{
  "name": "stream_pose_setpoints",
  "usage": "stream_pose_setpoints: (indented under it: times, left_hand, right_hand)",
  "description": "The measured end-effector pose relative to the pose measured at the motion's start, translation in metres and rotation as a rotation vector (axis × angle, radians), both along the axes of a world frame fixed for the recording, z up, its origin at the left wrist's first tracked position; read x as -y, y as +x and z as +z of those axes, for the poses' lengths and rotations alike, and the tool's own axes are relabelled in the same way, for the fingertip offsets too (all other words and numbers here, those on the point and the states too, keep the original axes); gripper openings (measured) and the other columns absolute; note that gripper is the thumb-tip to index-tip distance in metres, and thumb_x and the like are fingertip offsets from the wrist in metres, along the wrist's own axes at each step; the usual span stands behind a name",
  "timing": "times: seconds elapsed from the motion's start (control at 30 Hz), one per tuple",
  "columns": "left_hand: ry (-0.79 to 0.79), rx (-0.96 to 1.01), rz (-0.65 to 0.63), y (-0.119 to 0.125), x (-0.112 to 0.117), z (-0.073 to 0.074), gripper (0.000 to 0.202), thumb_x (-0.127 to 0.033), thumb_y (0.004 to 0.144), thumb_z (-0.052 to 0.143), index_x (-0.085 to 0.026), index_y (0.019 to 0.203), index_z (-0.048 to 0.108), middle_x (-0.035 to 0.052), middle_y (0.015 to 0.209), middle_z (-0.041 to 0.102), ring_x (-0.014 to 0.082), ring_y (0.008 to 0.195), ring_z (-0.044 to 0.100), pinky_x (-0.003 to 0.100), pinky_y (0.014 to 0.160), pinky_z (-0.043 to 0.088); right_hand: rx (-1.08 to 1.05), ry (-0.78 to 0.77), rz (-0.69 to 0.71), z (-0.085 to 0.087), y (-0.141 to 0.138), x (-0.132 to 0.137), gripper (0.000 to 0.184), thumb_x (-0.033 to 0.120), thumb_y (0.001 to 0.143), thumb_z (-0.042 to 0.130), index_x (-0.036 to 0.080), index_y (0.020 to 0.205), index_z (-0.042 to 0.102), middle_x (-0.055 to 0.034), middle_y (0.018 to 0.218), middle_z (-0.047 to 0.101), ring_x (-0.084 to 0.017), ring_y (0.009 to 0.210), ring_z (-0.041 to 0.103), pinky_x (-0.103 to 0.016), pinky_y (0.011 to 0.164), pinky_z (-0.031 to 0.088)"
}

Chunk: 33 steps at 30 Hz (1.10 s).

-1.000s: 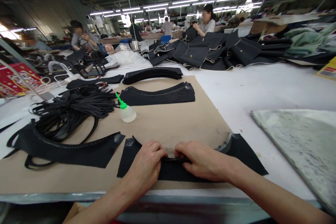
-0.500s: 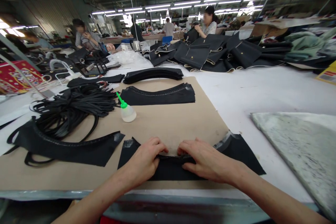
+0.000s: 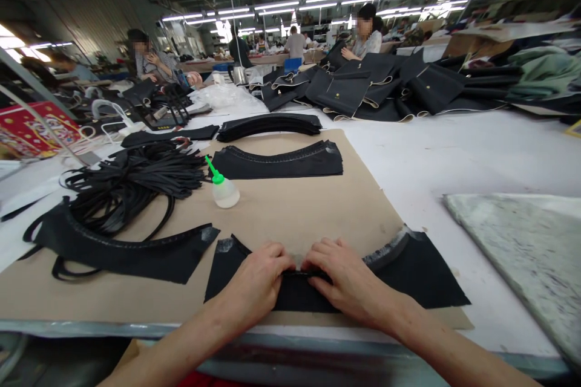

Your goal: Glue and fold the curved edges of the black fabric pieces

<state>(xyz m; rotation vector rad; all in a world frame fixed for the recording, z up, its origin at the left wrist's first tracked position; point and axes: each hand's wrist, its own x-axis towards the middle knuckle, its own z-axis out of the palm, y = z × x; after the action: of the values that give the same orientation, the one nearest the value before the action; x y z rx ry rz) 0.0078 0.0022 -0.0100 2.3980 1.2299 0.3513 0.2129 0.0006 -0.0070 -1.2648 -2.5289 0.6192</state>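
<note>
A black curved fabric panel (image 3: pixel 422 272) lies flat on brown paper at the table's front edge, with whitish smears along its curved edge and corners. My left hand (image 3: pixel 261 272) is closed, thumb and fingers pinching the middle of that edge. Just to its right, my right hand (image 3: pixel 338 275) pinches the same edge, its thumb below and fingers above. The edge between them is folded over. A similar black panel (image 3: pixel 122 248) with a ridged curved edge lies to the left. A squeeze bottle (image 3: pixel 224 191) with a green nozzle stands beyond my hands.
A bundle of black strips (image 3: pixel 136 172) lies at the left. Farther back are a stack of curved panels (image 3: pixel 278 160) and another pile (image 3: pixel 267 126). A mottled slab (image 3: pixel 517 242) lies at the right. Black fabric pieces (image 3: pixel 345 94) are heaped at the back, near a person (image 3: pixel 365 36).
Both hands have shifted a little along the curved edge and sit slightly closer together, still pinching it. The whole view has turned slightly.
</note>
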Motion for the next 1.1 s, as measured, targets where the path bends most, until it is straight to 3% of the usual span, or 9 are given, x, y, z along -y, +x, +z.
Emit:
stream_pose_setpoints:
  times: [0.23,0.4,0.5,0.63,0.77,0.87,1.1]
  left_hand:
    - [0.159,-0.067,-0.081,-0.003,0.012,-0.009,0.037,-0.004,0.085,0.039,-0.019,0.107,0.064,0.0045,0.099,0.063,0.0160,0.093,0.057,0.028,0.086,0.051]
    - [0.463,-0.152,-0.118,-0.006,0.029,-0.024,0.050,0.001,0.075,0.038,-0.009,0.120,0.057,0.0119,0.113,0.064,0.0218,0.103,0.058,0.036,0.095,0.051]
    - [0.548,-0.121,-0.089,-0.008,0.039,-0.033,0.054,0.002,0.074,0.036,-0.009,0.123,0.055,0.0128,0.118,0.064,0.0226,0.109,0.057,0.037,0.095,0.051]
    - [0.469,0.065,-0.012,-0.011,0.043,-0.033,0.047,0.001,0.079,0.038,-0.013,0.118,0.059,0.0104,0.115,0.065,0.0207,0.112,0.055,0.036,0.096,0.051]
    - [0.321,0.292,0.230,-0.019,0.038,-0.024,0.030,-0.007,0.088,0.042,-0.020,0.106,0.064,0.0069,0.102,0.064,0.0152,0.098,0.059,0.028,0.085,0.055]
    - [0.307,0.294,0.357,-0.028,0.032,-0.021,0.026,-0.010,0.090,0.044,-0.019,0.102,0.064,0.0064,0.099,0.063,0.0149,0.094,0.059,0.028,0.082,0.054]
    - [0.382,0.209,0.227,-0.036,0.033,-0.028,0.034,-0.003,0.087,0.039,-0.018,0.104,0.064,0.0076,0.099,0.063,0.0167,0.094,0.056,0.031,0.083,0.053]
  right_hand:
    - [0.033,0.133,0.007,-0.008,-0.001,0.015,0.015,0.017,0.091,0.046,0.023,0.095,0.059,-0.0013,0.096,0.060,-0.018,0.094,0.050,-0.036,0.084,0.032]
    - [0.084,0.270,0.029,-0.019,0.002,0.023,0.021,0.014,0.090,0.047,0.022,0.106,0.058,-0.0032,0.096,0.060,-0.018,0.093,0.049,-0.037,0.086,0.031]
    - [0.111,0.342,0.036,-0.023,0.003,0.026,0.026,0.012,0.087,0.051,0.021,0.111,0.056,-0.0029,0.098,0.061,-0.018,0.095,0.049,-0.039,0.094,0.027]
    - [0.117,0.379,0.016,-0.022,0.000,0.030,0.031,0.011,0.086,0.051,0.022,0.114,0.054,-0.0031,0.101,0.061,-0.019,0.099,0.049,-0.041,0.100,0.022]
    - [0.140,0.389,0.003,-0.022,-0.002,0.032,0.034,0.010,0.085,0.052,0.022,0.117,0.054,-0.0025,0.099,0.061,-0.019,0.097,0.050,-0.042,0.098,0.023]
    - [0.146,0.391,-0.008,-0.022,-0.002,0.032,0.039,0.011,0.085,0.052,0.023,0.122,0.051,-0.0030,0.102,0.062,-0.020,0.099,0.050,-0.043,0.099,0.022]
    - [0.079,0.304,0.015,-0.017,-0.017,0.029,0.043,0.012,0.085,0.051,0.026,0.126,0.048,-0.0018,0.109,0.061,-0.020,0.103,0.048,-0.041,0.097,0.022]
